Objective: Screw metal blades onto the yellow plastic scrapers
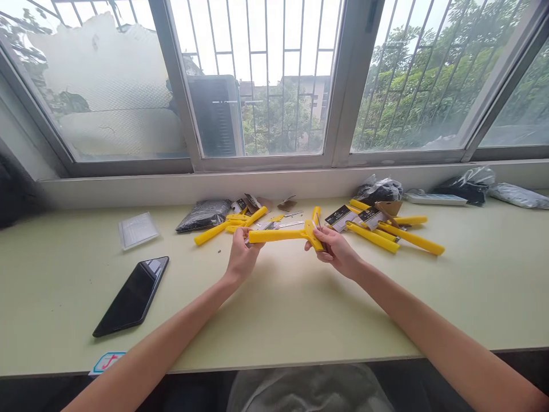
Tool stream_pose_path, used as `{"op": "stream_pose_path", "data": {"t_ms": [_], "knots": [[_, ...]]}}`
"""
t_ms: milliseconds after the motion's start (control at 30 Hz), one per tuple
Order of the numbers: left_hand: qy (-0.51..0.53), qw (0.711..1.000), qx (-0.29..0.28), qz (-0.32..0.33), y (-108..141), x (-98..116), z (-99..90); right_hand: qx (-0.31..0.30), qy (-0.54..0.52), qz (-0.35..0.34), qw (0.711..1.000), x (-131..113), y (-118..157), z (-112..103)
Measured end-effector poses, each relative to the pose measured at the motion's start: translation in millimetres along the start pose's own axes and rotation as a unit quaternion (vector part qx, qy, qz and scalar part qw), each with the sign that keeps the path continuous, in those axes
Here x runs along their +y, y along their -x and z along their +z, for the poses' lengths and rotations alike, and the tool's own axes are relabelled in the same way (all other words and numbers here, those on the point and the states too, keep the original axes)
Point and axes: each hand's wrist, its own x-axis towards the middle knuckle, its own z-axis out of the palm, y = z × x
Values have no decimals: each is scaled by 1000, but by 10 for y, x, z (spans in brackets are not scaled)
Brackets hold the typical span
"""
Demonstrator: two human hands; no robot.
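Note:
Above the table, a yellow scraper (278, 235) is held level between my two hands. My left hand (244, 257) is closed around the end of its handle, at the left. At the other end, the fingers of my right hand (337, 247) pinch the wide scraper head. Behind my hands lie loose metal blades (291, 224) and another yellow scraper (212, 233), partly under other pieces. Several more yellow scrapers (373, 237) with black-and-white card tags (340, 218) are piled just right of my right hand.
A black phone (132, 296) and a clear plastic case (138, 230) lie on the left. Toward the window sill are a dark plastic-wrapped packet (204, 215), clear bags with black contents (380, 189) and a white flat device (435, 198). The table's front edge (300, 364) runs below my arms.

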Motion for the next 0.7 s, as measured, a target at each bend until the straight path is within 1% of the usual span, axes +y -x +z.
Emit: {"op": "stream_pose_path", "data": {"t_ms": [167,333,433,533,600,700], "knots": [[57,998,-7,-14,-33,-55,-30,17,-11,3,1000,-12,1,-51],[75,997,-12,7,-71,-103,-23,34,-7,-1,999,-37,24,-38],[86,996,6,-22,-81,-99,-17,52,19,-33,998,-27,48,4],[101,994,15,-45,-61,-86,-8,90,77,-90,989,-1,86,70],[116,992,0,-46,-32,-74,3,117,112,-122,979,14,113,123],[128,991,-23,-36,9,-52,19,157,141,-145,967,19,145,189]]}}
